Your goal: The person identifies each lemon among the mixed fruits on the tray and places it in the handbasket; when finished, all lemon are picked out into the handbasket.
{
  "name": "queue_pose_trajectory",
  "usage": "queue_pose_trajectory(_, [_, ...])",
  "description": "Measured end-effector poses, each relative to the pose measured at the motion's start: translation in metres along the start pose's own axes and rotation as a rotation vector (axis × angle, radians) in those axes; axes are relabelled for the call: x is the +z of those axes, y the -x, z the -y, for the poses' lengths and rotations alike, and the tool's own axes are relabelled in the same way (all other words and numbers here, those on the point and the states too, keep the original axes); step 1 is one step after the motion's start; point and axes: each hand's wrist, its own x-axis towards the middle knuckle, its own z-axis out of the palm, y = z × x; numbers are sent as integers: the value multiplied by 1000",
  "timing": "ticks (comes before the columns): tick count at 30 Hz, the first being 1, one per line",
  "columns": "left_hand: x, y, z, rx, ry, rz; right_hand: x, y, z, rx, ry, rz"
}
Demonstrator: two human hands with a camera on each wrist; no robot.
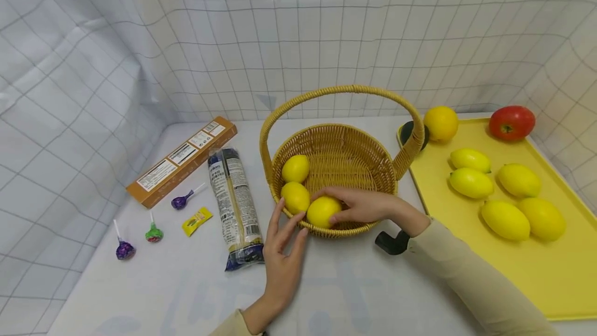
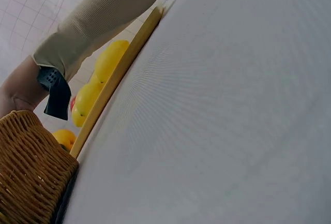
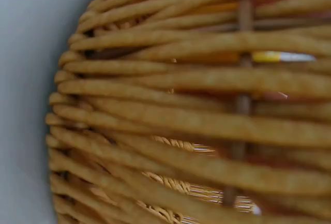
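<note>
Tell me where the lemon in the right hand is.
In the head view, the gripped lemon is inside the wicker basket by its near rim, held by the right hand, just right of a second lemon.

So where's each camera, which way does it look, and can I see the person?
Head: worn on the head, looking forward and down at the round tan wicker basket; left hand, right hand and both beige sleeves show.
Left wrist: worn there, looking across the white tabletop past the basket to the flat yellow tray; the right arm shows, the left hand doesn't.
Right wrist: worn there, facing the basket's woven side up close; no hand shows.
Head and left wrist share the basket, tray and right arm.
</note>
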Motion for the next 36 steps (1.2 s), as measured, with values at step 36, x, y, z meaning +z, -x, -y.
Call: queue_pose_trajectory(36, [3, 4, 22, 31, -33, -13, -15, 260, -88, 574, 82, -708])
